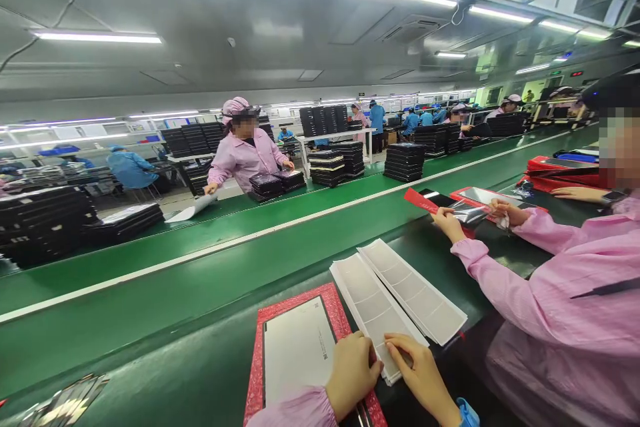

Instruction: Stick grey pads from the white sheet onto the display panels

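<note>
Head view: the person's left hand (353,373) and right hand (420,377) stand apart from each other, both at the near end of a stack of white sheets (373,313), each ruled into a row of panels. The left hand curls around the stack's left edge. The right hand lies across its face with the fingers spread, and whether it is pinching cannot be told. A second white strip (415,290) fans away beyond the right hand, touching the stack near its lower end. The sheets look thin, light and floppy, and they may slide over one another, so the near edges, where the hands already are, seem the best place to hold them. Just left of the left hand lies a red patterned mat (255,373) carrying a flat white panel (297,353) with a small printed label. A green bench (150,333) runs beyond the hands. Well to the right, a seated co-worker's hand (507,212) is at a crinkled silver film packet (467,213) above red trays, and stacks of flat black cases (405,161) stand far ahead.
</note>
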Tool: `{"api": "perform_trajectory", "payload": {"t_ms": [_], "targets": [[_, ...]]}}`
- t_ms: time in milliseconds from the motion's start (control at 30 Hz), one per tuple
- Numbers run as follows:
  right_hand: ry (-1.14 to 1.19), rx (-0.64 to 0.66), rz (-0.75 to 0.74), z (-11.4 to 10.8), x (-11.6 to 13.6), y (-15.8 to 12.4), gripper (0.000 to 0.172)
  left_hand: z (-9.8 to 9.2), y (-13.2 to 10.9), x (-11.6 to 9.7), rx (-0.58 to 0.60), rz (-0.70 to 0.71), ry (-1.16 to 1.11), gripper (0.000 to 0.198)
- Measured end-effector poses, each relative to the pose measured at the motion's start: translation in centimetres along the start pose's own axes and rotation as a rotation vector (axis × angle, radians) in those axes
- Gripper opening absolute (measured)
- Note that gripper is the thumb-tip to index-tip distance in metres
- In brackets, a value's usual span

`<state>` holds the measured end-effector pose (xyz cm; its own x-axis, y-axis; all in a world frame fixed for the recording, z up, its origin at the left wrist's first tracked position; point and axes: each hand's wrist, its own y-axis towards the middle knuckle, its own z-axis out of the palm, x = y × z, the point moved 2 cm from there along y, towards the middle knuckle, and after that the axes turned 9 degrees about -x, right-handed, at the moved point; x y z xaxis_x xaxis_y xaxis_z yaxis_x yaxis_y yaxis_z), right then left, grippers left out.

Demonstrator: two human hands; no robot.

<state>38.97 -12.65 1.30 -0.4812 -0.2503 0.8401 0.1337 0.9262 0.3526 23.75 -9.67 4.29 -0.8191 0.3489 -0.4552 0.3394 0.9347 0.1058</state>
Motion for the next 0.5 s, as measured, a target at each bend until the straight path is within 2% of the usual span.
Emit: {"api": "perform_trajectory", "payload": {"t_ms": [300,500], "targets": [[0.011,0.024,0.021,0.0,0.1,0.0,0.032,-0.1,0.1,-0.5,0.031,-0.135,-0.08,0.018],[-0.01,0.036,0.038,-0.1,-0.3,0.1,0.031,0.0,1.0,-1.0,0.035,-0.282,-0.264,0.026]]}}
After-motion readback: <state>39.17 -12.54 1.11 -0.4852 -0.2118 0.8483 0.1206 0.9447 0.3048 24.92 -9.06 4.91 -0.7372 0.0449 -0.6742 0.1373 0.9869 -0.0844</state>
